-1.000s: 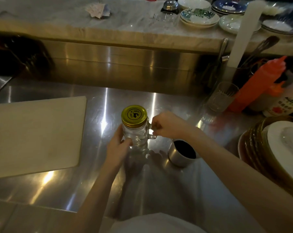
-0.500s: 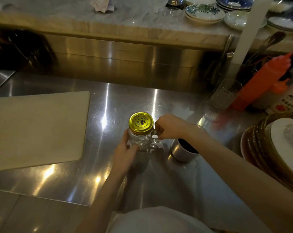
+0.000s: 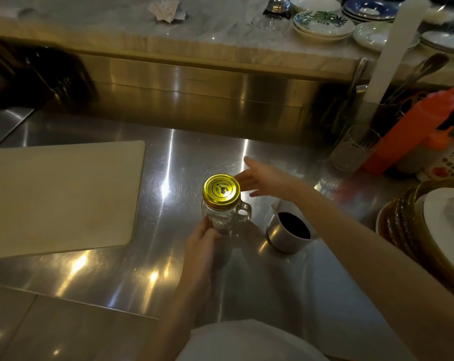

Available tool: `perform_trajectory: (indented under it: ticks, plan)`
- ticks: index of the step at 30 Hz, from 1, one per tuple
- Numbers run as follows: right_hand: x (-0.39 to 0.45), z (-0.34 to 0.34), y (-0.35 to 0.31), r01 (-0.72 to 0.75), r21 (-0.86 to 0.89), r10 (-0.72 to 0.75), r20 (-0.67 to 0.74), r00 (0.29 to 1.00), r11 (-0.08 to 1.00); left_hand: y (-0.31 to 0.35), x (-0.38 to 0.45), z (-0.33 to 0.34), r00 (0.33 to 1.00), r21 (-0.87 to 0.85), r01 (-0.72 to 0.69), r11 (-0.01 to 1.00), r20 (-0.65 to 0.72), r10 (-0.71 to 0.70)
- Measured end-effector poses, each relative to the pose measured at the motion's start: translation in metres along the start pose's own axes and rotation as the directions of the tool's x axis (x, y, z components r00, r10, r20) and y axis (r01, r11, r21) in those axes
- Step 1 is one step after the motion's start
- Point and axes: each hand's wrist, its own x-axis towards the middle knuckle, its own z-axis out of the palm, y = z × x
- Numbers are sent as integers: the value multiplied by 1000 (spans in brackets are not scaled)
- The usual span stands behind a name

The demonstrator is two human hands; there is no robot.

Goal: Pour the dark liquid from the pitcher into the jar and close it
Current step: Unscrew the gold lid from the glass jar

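A clear glass jar (image 3: 227,220) with a side handle stands upright on the steel counter (image 3: 168,256), and a gold lid (image 3: 221,190) sits on its mouth. My left hand (image 3: 202,241) is wrapped around the jar's lower body. My right hand (image 3: 265,179) hovers open just behind and to the right of the lid, fingers spread, touching nothing that I can see. A small steel pitcher (image 3: 275,237) of dark liquid (image 3: 293,225) stands to the right of the jar, under my right forearm.
A pale cutting board (image 3: 59,196) lies at the left. At the right are a stack of plates (image 3: 434,230), an orange squeeze bottle (image 3: 408,131) and an empty glass (image 3: 353,148). Bowls and plates (image 3: 322,22) sit on the raised marble ledge behind.
My right hand has let go of the jar's handle and opened, moving up behind the lid. My left hand still holds the jar.
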Motion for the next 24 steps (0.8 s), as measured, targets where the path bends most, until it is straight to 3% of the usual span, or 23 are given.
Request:
perform_trajectory:
  ticks: [4,15,18,21,24]
  plan:
    - [4,4,-2,-67,-31,70,111,991,997,-3,4,2,1000,1,-8,1000,-2,8]
    - [-8,-12,9,-23,-320,29,16,999,947,16,53,-11,1000,83,13,996,14,-14]
    - [-7,-14,8,29,-289,-61,-103,993,957,23,66,-8,999,73,38,997,-10,-37]
    - [-7,-9,1,103,-189,-118,-70,991,977,29,75,-3,997,58,67,996,-46,-64]
    - [-9,-6,-4,79,-143,-85,-39,996,987,32,81,3,997,53,68,996,-43,-66]
